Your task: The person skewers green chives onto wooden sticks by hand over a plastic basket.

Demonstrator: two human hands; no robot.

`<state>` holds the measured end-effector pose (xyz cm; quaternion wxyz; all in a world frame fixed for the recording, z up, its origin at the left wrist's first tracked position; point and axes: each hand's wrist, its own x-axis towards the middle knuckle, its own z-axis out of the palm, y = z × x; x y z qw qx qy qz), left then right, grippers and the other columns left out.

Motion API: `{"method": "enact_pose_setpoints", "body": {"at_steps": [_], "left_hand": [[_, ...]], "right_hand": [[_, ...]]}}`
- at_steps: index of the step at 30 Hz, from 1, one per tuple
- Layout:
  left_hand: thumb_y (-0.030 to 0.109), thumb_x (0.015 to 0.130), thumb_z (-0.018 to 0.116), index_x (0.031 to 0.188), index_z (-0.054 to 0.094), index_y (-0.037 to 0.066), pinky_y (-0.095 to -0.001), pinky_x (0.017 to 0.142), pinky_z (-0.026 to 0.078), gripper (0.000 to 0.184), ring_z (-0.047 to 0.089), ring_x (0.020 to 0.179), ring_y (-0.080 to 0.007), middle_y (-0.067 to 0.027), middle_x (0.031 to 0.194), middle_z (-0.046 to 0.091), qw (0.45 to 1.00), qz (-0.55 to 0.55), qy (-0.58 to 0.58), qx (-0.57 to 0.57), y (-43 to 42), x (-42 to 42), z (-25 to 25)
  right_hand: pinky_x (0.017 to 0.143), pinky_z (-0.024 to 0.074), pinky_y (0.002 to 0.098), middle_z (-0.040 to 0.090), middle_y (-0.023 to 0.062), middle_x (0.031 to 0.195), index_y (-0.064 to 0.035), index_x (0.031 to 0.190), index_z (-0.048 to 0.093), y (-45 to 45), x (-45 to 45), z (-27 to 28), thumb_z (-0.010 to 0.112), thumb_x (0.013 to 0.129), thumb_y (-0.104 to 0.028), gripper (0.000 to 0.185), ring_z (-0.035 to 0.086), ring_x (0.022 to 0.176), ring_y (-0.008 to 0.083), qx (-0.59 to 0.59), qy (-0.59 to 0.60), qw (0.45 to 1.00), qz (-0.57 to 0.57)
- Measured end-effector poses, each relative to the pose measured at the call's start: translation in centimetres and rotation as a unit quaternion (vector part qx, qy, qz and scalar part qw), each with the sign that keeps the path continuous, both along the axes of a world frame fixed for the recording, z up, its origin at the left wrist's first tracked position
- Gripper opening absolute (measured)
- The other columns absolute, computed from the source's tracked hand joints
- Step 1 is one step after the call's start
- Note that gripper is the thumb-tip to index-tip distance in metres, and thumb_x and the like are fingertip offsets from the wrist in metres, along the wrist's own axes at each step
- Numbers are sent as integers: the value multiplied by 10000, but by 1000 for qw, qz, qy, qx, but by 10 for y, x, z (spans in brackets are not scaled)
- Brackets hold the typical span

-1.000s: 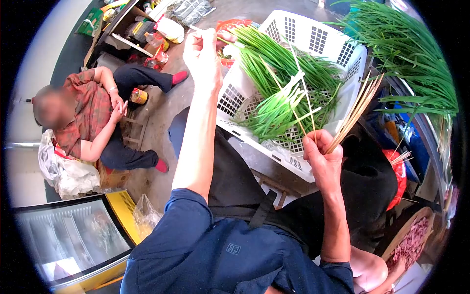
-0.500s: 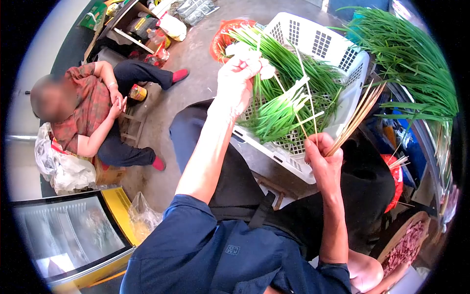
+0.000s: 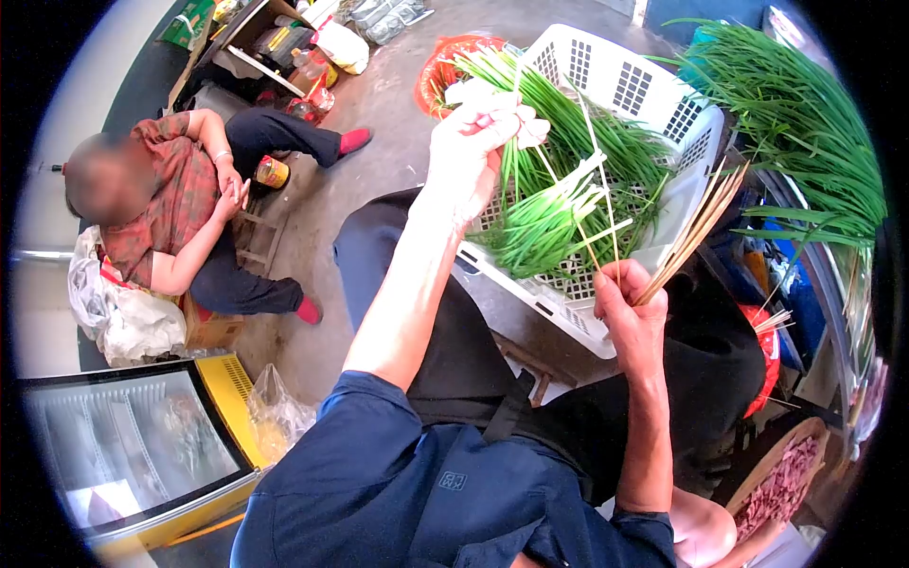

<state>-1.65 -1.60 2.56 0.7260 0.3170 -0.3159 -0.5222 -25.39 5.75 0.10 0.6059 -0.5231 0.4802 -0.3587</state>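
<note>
Bright light washes out my left hand (image 3: pixel 466 156), whose fingers are closed at the left side of the white plastic basket (image 3: pixel 653 180). Pale, soft-looking pieces (image 3: pixel 532 130) stick out around those fingers; their kind is unclear. My right hand (image 3: pixel 632 308) pinches two thin skewers (image 3: pixel 589 241) that slant up over the basket, one reaching toward my left hand. A fan of bamboo skewers (image 3: pixel 701 232) also sits in its grip, pointing up and right. Under the two skewers, chives (image 3: pixel 549 227) with pale cut ends lie in the basket, with longer chives (image 3: pixel 606 142) behind them.
A large heap of chives (image 3: pixel 786 104) stands at the right. Below it are a red bag (image 3: pixel 769 355) and a round container of reddish pieces (image 3: pixel 781 478). Another person (image 3: pixel 180 204) sits at the left, hands together, above a glass-topped yellow cooler (image 3: pixel 142 445).
The view has shifted slightly, moving most things a little to the right. Both hands keep their grips, with almost no movement against the basket.
</note>
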Motion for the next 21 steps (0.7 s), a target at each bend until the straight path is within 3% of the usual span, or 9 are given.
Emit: {"method": "enact_pose_setpoints", "body": {"at_steps": [3, 5, 12, 14, 21], "left_hand": [[-56, 869, 569, 1039, 583, -93, -405, 821, 573, 174, 655, 848, -267, -140, 908, 628, 1000, 1, -8, 7, -2, 4, -5], [-28, 861, 597, 1076, 608, -56, -352, 872, 536, 218, 644, 923, -220, -126, 997, 657, 999, -43, -18, 3, -1, 9, -6], [-42, 853, 600, 1073, 613, -50, -343, 885, 533, 221, 642, 934, -218, -127, 1006, 657, 999, -34, -22, 1, 0, 6, -4], [-87, 858, 570, 1005, 580, -84, -428, 840, 577, 148, 650, 857, -267, -156, 917, 629, 1000, 1, -6, 14, 1, 0, 1], [-52, 876, 574, 995, 580, -69, -432, 827, 578, 121, 651, 854, -266, -159, 914, 630, 999, -17, -22, 23, -2, 0, -6]], "right_hand": [[525, 388, 205, 535, -41, 647, -24, 847, 603, -1, -1, 2, 607, 903, -99, 94, 479, 573, 33, -10, 6, 1000, 5], [523, 387, 208, 532, -40, 645, -24, 843, 600, -1, -1, 6, 604, 904, -100, 97, 477, 572, 33, -2, 33, 999, 10], [515, 381, 211, 527, -41, 641, -24, 845, 602, 0, -2, 1, 601, 904, -96, 93, 472, 569, 31, 0, 1, 1000, 8], [511, 381, 210, 525, -43, 633, -24, 844, 605, 0, -2, 2, 606, 902, -94, 90, 470, 562, 31, -4, 5, 1000, 2], [507, 381, 206, 525, -45, 621, -21, 837, 610, 0, -2, -2, 613, 896, -82, 85, 467, 553, 29, -10, -4, 1000, -10]]}}
